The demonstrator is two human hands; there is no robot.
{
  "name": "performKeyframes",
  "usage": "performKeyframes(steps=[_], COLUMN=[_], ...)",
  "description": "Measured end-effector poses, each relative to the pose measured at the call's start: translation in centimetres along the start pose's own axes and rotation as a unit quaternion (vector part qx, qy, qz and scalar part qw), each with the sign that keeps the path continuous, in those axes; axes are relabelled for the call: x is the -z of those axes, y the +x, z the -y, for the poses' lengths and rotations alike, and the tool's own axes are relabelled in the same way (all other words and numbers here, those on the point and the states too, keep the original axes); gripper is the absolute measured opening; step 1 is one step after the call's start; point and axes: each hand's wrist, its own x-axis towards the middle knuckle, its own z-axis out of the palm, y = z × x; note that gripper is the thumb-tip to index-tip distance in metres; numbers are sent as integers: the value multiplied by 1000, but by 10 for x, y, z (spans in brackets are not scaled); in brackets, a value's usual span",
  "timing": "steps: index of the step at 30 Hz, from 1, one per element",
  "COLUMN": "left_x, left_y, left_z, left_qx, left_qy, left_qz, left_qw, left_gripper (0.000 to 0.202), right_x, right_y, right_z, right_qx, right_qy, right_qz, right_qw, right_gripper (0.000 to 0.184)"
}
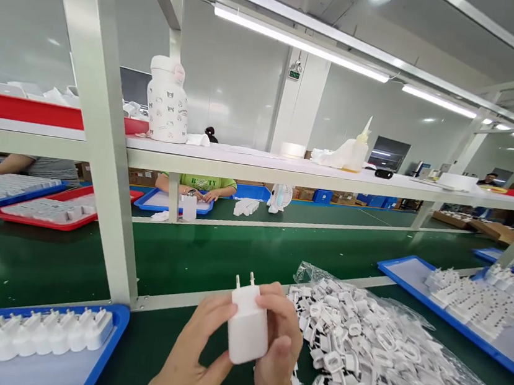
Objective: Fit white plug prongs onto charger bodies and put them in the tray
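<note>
A white two-pin charger plug (248,329) is held up between both hands, its metal pins pointing upward. My left hand (201,342) grips it from the left, with the thumb near its lower corner and a finger at the upper side. My right hand (281,339) closes on its right side, fingers bent at the top right edge. To the right lies a big heap of loose white plastic plug parts (369,350) on a clear plastic bag. At the lower left, a blue-rimmed tray (115,331) carries rows of similar white chargers (33,334).
A metal post (109,212) rises left of my hands, supporting a shelf (250,172) with a white bottle (167,103) and a dropper bottle (358,149). Another blue tray (397,269) with chargers lies right. Across the green conveyor belt (231,249), a co-worker in green (206,183) handles parts.
</note>
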Motion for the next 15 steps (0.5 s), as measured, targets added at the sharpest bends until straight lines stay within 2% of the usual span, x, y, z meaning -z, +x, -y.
performKeyframes(steps=[3, 7, 12, 15], left_x=[-3, -16, -28, -32], left_y=[6, 9, 9, 10], left_z=[-9, -11, -6, -3], left_qx=[-87, -135, -152, -120], left_qy=[48, 69, 111, 117], left_qz=[13, -16, -52, -52], left_qw=[995, 988, 981, 984], left_gripper=[53, 49, 52, 53], right_x=[0, 9, 18, 12], right_y=[-3, -4, -2, 2], right_z=[-2, -5, -10, -17], right_qx=[25, 9, -21, -94], right_qy=[46, 71, 78, 173], right_qz=[-61, -58, -73, -107], right_qw=[997, 996, 994, 975], right_gripper=[37, 44, 47, 49])
